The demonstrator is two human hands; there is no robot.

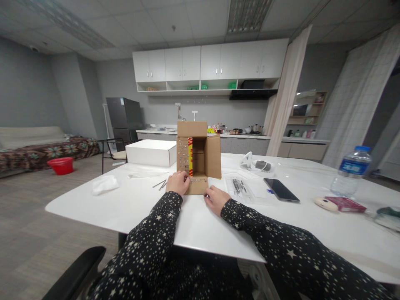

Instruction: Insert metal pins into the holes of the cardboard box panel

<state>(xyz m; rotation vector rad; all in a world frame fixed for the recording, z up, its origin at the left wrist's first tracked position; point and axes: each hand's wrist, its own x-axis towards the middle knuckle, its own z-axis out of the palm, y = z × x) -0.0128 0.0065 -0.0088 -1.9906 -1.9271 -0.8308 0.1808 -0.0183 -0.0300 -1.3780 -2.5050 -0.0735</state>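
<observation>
An open cardboard box (199,158) stands on the white table with its opening facing me and its flaps spread. Small shiny dots cover its left flap (183,153), beside a yellow and red tape strip (190,156); more dots line the front flap (196,189). My left hand (178,182) is closed at the lower left of the box, fingers bent against the flap. At the front flap's right corner, my right hand (216,199) has its fingers curled inward; what they may hold is hidden. Thin dark rods (161,184) lie just left of my left hand.
A white box (151,153) and crumpled white tissue (105,185) are on the left. To the right lie a clear plastic case (242,189) with dark pieces, a phone (281,189), a water bottle (350,171) and a dark red box (349,204). The table edge (218,250) is close.
</observation>
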